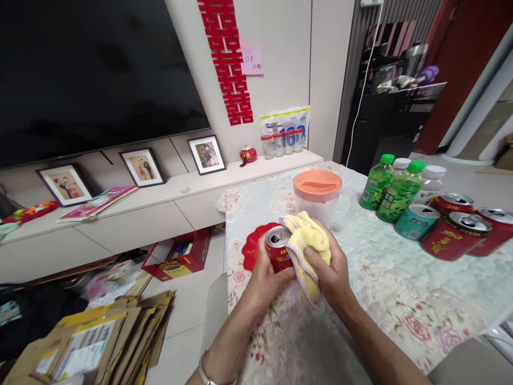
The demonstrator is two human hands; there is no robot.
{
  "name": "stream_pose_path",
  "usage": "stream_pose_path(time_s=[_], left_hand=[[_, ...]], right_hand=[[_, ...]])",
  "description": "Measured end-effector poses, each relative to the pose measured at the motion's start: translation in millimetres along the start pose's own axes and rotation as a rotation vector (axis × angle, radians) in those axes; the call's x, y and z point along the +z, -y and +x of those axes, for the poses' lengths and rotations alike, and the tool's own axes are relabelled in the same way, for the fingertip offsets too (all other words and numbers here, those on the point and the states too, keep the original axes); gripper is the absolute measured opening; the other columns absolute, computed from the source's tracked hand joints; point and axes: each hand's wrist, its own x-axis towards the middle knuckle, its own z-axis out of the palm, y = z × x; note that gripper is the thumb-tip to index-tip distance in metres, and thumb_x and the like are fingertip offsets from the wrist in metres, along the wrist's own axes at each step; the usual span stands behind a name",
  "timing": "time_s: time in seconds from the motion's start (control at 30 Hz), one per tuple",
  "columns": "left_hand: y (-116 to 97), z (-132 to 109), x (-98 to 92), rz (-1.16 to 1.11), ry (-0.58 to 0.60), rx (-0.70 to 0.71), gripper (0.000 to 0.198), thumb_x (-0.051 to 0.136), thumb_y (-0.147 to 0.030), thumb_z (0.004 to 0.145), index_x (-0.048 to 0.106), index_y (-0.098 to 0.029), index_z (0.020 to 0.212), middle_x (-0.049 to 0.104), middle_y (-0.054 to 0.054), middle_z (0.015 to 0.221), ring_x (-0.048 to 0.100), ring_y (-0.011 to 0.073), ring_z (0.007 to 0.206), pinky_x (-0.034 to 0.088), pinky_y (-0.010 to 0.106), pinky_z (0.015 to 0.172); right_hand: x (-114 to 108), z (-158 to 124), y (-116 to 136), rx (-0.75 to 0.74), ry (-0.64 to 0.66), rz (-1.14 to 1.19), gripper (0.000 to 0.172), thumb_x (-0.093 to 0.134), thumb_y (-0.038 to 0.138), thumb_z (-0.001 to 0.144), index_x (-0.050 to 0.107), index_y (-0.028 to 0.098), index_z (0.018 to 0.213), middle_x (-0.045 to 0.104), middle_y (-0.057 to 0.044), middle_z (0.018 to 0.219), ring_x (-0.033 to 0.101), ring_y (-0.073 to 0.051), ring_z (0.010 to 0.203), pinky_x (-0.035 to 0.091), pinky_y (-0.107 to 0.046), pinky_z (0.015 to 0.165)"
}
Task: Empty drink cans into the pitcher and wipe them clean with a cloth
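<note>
My left hand [266, 275] is wrapped round a red drink can [277, 251] held upright, its silver top facing me with the mouth opened. In my right hand [334, 264] is a folded yellow cloth [306, 240] with a purple edge, pressed against the can's right side. Just behind the can lies a red scalloped dish [251, 247], partly hidden by my left hand and the can. Beyond the cloth stands a clear plastic container [315, 209] with an orange lid [318, 183].
Green-capped bottles [398, 192], a teal can [417, 222] and several red cans [456, 235] stand at the right on the flowered tablecloth [377, 289]. Glass jars [278, 145] line the TV cabinet [192, 195]. Flattened cardboard [116, 337] and a red box [180, 259] sit on the floor.
</note>
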Motion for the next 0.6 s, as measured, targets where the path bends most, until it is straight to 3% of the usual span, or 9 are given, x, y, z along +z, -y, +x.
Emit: stream_pose_path(time_s=[0.07, 0.27, 0.4, 0.6], left_hand=[[1.5, -2.2, 2.3, -0.017, -0.006, -0.021, 0.092, 0.097, -0.020, 0.062, 0.046, -0.031, 0.137, 0.069, 0.009, 0.136, 0.065, 0.0345, 0.132, 0.053, 0.051, 0.112], [2.4, -7.9, 2.7, -0.054, -0.002, -0.106, 0.097, 0.097, -0.020, 0.063, 0.040, -0.032, 0.141, 0.071, 0.008, 0.131, 0.071, 0.0319, 0.123, 0.055, 0.050, 0.109], [0.3, -10.2, 0.6, -0.078, -0.040, -0.069, 0.097, 0.097, -0.024, 0.066, 0.041, -0.031, 0.145, 0.070, 0.010, 0.134, 0.068, 0.0331, 0.126, 0.053, 0.049, 0.110], [-11.3, -4.4, -5.8, -0.135, -0.049, -0.047, 0.100, 0.096, -0.019, 0.062, 0.042, -0.026, 0.146, 0.073, 0.012, 0.130, 0.073, 0.0304, 0.114, 0.057, 0.041, 0.099]], right_hand=[[-0.2, 0.6, -2.0, -0.008, 0.002, -0.028, 0.067, 0.072, 0.048, 0.088, 0.057, 0.021, 0.147, 0.059, -0.012, 0.151, 0.059, -0.033, 0.137, 0.048, -0.048, 0.115], [0.3, 7.1, -11.2, 0.153, 0.086, 0.027, 0.061, 0.068, 0.050, 0.092, 0.057, 0.022, 0.145, 0.068, -0.010, 0.141, 0.065, -0.029, 0.128, 0.053, -0.043, 0.109], [-1.4, 11.0, -15.8, 0.189, 0.149, -0.020, 0.053, 0.065, 0.049, 0.093, 0.063, 0.023, 0.139, 0.072, -0.008, 0.134, 0.069, -0.029, 0.122, 0.056, -0.042, 0.103], [-6.2, 11.7, -31.3, 0.173, 0.140, -0.184, 0.051, 0.066, 0.033, 0.086, 0.067, 0.023, 0.136, 0.067, -0.008, 0.140, 0.059, -0.032, 0.131, 0.040, -0.054, 0.119]])
